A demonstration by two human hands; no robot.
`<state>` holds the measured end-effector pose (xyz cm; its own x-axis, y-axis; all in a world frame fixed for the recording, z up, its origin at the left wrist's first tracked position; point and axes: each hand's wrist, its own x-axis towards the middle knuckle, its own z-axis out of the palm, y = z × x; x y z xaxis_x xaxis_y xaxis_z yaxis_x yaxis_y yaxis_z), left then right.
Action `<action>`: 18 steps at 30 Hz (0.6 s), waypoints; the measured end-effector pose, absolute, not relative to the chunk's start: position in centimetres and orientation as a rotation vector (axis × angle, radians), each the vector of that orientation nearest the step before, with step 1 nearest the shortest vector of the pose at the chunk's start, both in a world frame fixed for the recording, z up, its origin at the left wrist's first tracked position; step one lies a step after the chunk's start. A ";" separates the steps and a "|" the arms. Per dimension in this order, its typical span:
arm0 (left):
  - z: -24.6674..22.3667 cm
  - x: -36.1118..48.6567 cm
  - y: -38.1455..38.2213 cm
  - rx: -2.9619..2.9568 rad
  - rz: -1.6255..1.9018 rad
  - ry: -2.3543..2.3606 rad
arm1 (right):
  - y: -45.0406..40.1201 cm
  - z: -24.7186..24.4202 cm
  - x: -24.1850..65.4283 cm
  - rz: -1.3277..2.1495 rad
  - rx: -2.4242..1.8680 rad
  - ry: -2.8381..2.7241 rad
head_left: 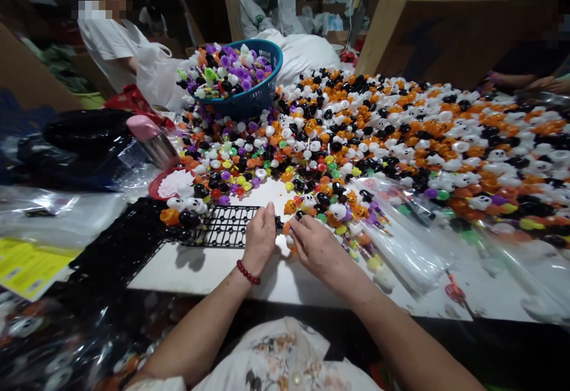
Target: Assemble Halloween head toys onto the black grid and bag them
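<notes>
My left hand [260, 236], a dark red bead bracelet at its wrist, is closed with the thumb up. A small black toy piece [279, 223] shows at its fingertips. My right hand [318, 245] is closed in a pinch just to the right; what lies between its fingers is mostly hidden, with black and orange bits beside the tips. Left of my left hand lies a black plastic grid tray [229, 224]. At the tray's left end stand several toy heads: a white ghost [195, 205], an orange pumpkin [170, 217] and a black one [189, 219].
A large heap of orange, white and black toy heads [383, 117] covers the right and back. Behind stands a blue basket [262, 97] of similar pieces. Clear plastic bags [409, 254] lie right; a pink-lidded flask [151, 138] and black grids [120, 242] lie left. Other people sit beyond.
</notes>
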<state>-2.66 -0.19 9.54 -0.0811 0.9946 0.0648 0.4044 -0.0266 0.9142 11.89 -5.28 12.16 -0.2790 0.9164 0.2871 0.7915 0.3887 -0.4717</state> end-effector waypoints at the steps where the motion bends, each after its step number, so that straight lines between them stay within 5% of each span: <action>1: 9.5 -2.7 -0.1 1.501 1.078 1.562 | -5.3 12.3 12.1 0.307 -1.472 -2.145; 8: 8.2 -2.0 -0.2 1.460 1.100 1.480 | -4.9 11.2 12.1 0.509 -1.371 -1.991; 18: 8.4 -1.8 2.7 1.369 0.911 1.346 | -2.9 11.8 16.1 0.298 -1.486 -1.906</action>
<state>-1.81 2.69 8.36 0.1075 0.9873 -0.1174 0.2583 0.0863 0.9622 16.05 -2.88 11.81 -0.1051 0.9204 0.3766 0.7616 0.3180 -0.5646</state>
